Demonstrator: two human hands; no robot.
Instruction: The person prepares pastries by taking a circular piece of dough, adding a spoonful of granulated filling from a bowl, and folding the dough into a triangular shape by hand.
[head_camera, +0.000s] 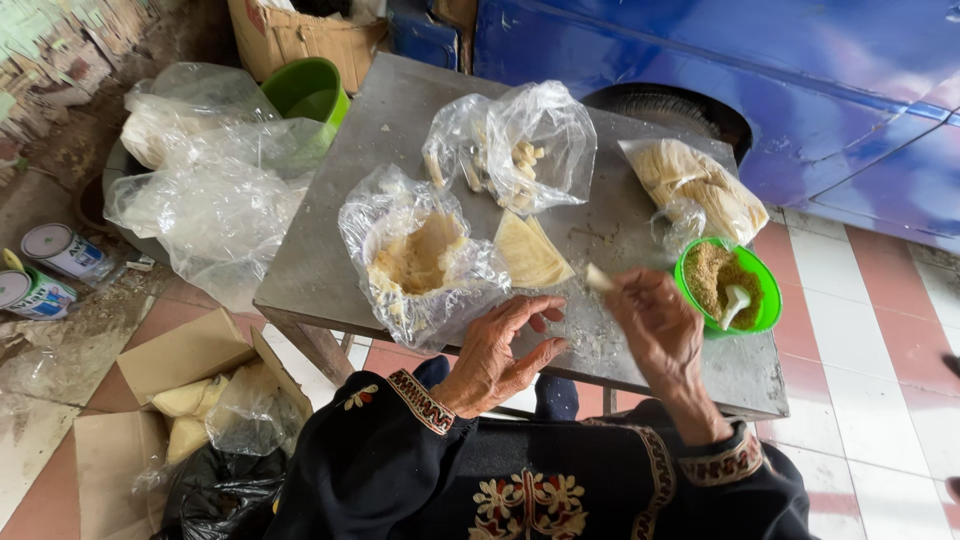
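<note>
Your right hand (660, 325) is up over the grey tabletop (400, 120), fingertips pinched narrow on a small pale rolled piece (598, 277), and that looks like a light, soft little thing, likely thin pastry that would crush or unroll if you squeeze, so a gentle pinch at its end, as you have it now, seems the way to carry it. Just left of it the flat stack of pale wrapper sheets (530, 252) lies on the tabletop, floppy and easy to tear by the look of it; I'd lift one by a corner. Your left hand (500, 350) hovers at the near edge, fingers loosely spread and half curled, holding nothing, close beside the plastic-lined bowl of pale filling (420, 255). To your right, the small green bowl of brown crumbs (725, 285) sits with a white spoon (735, 300) in it, just beside the pinching hand
</note>
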